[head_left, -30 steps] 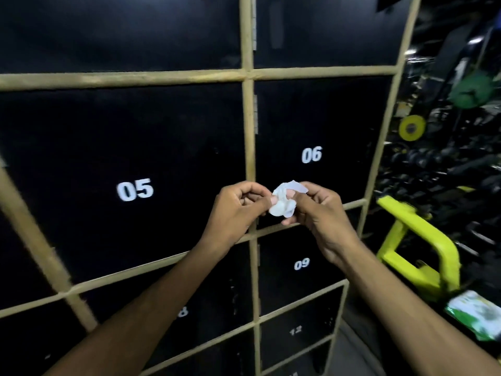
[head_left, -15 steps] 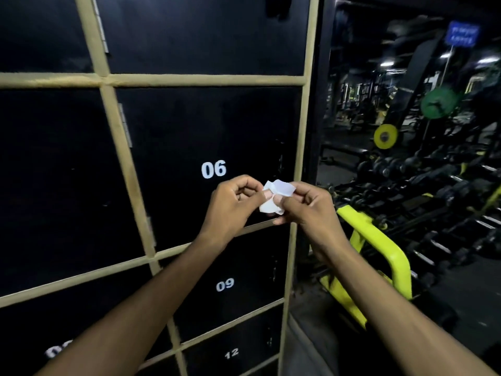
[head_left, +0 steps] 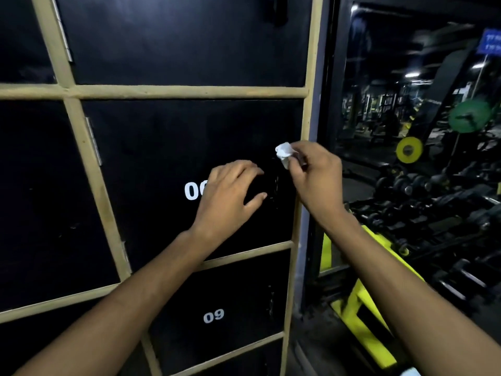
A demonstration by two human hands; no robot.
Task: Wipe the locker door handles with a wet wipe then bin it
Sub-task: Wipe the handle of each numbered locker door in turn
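Observation:
A crumpled white wet wipe (head_left: 284, 154) is pinched in my right hand (head_left: 315, 177), held against the upper end of the dark vertical handle (head_left: 276, 185) on black locker door 06 (head_left: 162, 158). My left hand (head_left: 230, 196) hovers in front of that door just left of the handle, fingers spread and curved, holding nothing and covering part of the number. Locker door 09 (head_left: 217, 308) lies below, with its own dark handle (head_left: 270, 299) near its right edge. No bin is in view.
The black lockers sit in a pale wooden frame (head_left: 309, 109). To the right stand a yellow machine frame (head_left: 363, 316), a dumbbell rack (head_left: 433, 202) and weight plates (head_left: 470, 116) in a dim gym.
My left hand let go of the wipe and opened in front of door 06. My right hand carried the wipe up and right to the handle. The view moved closer to locker 06.

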